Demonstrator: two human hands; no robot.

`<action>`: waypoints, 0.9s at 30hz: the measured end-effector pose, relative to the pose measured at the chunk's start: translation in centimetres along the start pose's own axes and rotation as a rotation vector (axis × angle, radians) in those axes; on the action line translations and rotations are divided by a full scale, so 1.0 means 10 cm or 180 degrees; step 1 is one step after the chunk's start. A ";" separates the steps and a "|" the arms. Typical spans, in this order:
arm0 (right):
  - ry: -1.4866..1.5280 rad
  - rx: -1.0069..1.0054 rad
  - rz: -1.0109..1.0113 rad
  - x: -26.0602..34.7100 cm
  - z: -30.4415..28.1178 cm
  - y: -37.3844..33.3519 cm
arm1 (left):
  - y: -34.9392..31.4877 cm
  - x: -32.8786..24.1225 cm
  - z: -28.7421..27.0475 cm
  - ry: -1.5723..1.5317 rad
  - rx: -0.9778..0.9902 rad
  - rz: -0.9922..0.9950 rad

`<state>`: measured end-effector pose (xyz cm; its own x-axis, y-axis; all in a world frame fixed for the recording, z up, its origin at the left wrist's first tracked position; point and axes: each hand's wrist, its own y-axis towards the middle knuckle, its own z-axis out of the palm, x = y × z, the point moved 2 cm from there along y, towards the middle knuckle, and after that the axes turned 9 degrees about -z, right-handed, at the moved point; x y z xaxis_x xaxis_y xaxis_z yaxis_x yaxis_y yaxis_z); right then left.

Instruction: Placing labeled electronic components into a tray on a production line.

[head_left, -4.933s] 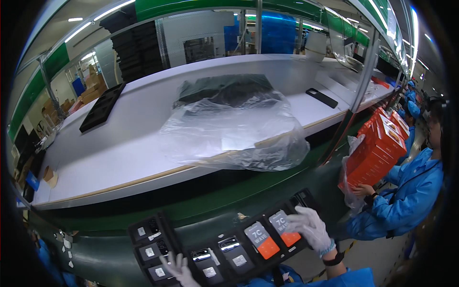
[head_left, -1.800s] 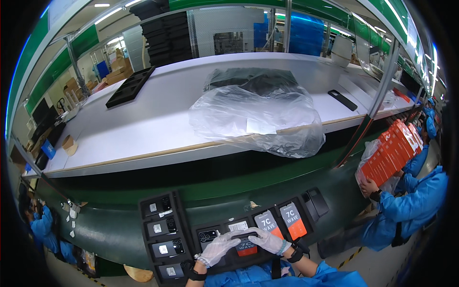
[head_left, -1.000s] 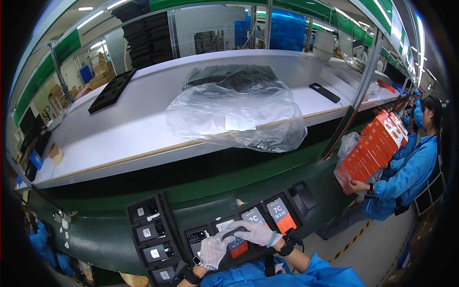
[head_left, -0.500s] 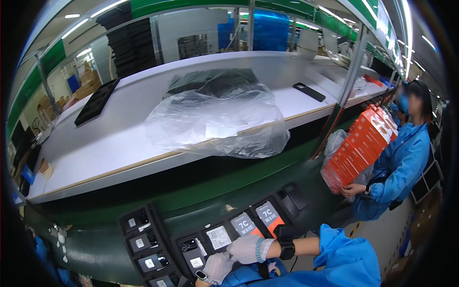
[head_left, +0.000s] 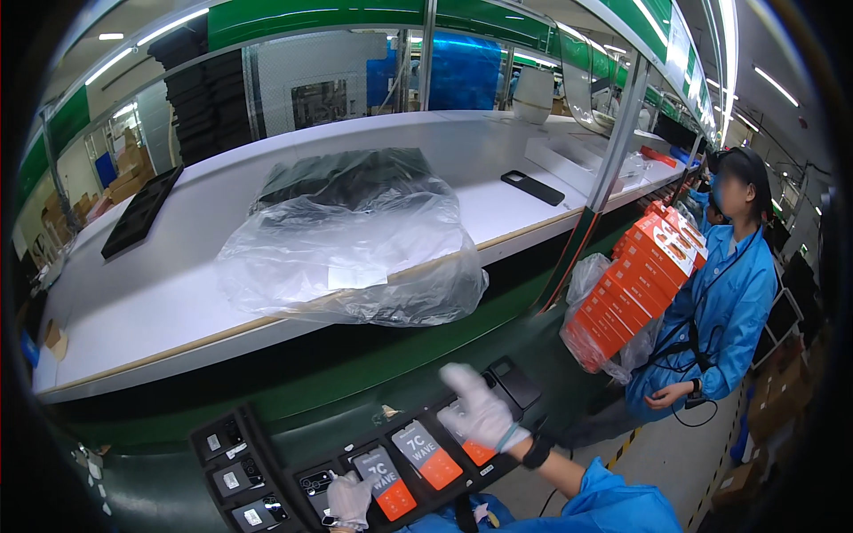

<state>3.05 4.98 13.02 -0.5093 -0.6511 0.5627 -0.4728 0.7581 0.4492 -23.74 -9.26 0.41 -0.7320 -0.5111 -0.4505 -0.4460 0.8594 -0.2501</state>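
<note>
My left hand [head_left: 350, 500], in a white glove, is low over a black tray [head_left: 444, 490], beside a dark phone with a camera cluster [head_left: 316, 484]. Its fingers point forward, and what lies under them is hidden. Further right, my gloved right hand [head_left: 484, 410] is above the tray, somewhat blurred, with its fingers stretched out. It partly covers a grey-and-orange flat packet [head_left: 480, 451]. Two like packets, one in the middle [head_left: 427, 455] and one nearer my left hand [head_left: 384, 481], lie in the tray. A black phone-like piece [head_left: 516, 384] is at the far end.
Another black tray [head_left: 244, 480] with several phones lies at left. Behind is a white bench [head_left: 164, 306] bearing a plastic-wrapped dark bundle [head_left: 355, 182] and a black frame [head_left: 533, 188]. At right, a person in blue [head_left: 733, 284] stands by stacked orange boxes [head_left: 626, 284].
My hands have come apart, the right one moving forward. Where a white-labelled packet lay, a grey-and-orange face now shows. The view has shifted. The person at right has lowered a hand from the boxes.
</note>
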 end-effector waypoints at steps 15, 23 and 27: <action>-0.1737 0.1513 0.1666 -1.86 0.22 -0.84 | -0.78 0.15 -0.16 0.0058 -0.1784 -0.1039; -0.1788 0.2245 0.1665 -2.51 0.37 -0.95 | -0.62 0.13 0.10 0.0578 -0.2032 -0.1688; -0.1718 0.2270 0.1635 -2.22 0.32 -0.80 | -0.49 0.19 0.01 0.0283 -0.1579 -0.2156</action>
<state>15.88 13.22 -5.26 -0.9421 -0.3183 0.1051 -0.3341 0.8657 -0.3727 -22.85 -14.43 0.67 -0.2535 -0.9304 -0.2647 -0.9625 0.2699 -0.0271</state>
